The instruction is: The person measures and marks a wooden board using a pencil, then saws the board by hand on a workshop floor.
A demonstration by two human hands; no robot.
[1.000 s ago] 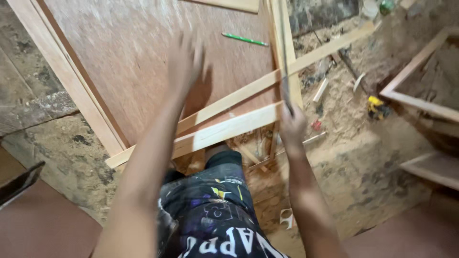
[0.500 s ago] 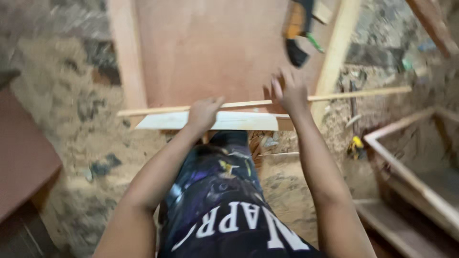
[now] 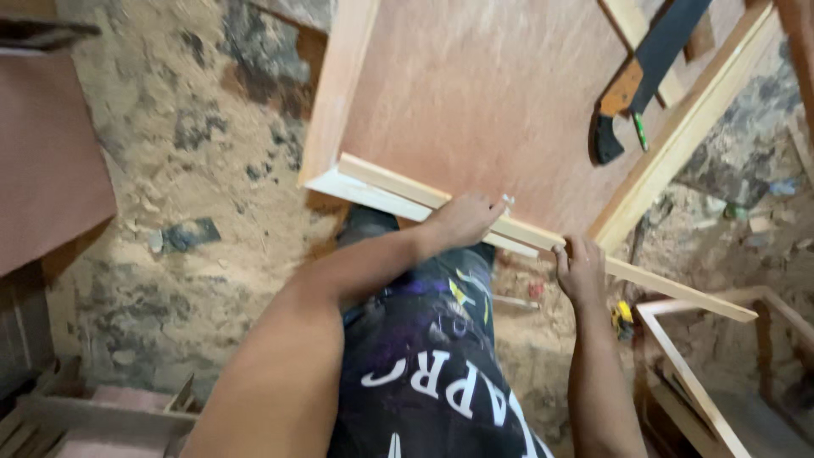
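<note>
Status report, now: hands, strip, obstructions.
Left hand and right hand both gripping thin wooden strip along plywood panel edge. Machete lies on panel, clear of hands.

No packages, labels, signs or screens in view. Nearest to printed matter: white block lettering on the dark shorts (image 3: 424, 373), lower centre of the frame, with small yellow and purple patches above it.

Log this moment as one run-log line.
left hand: on thin wooden strip | right hand: gripping strip | strip: along plywood panel edge | saw: on panel
</note>
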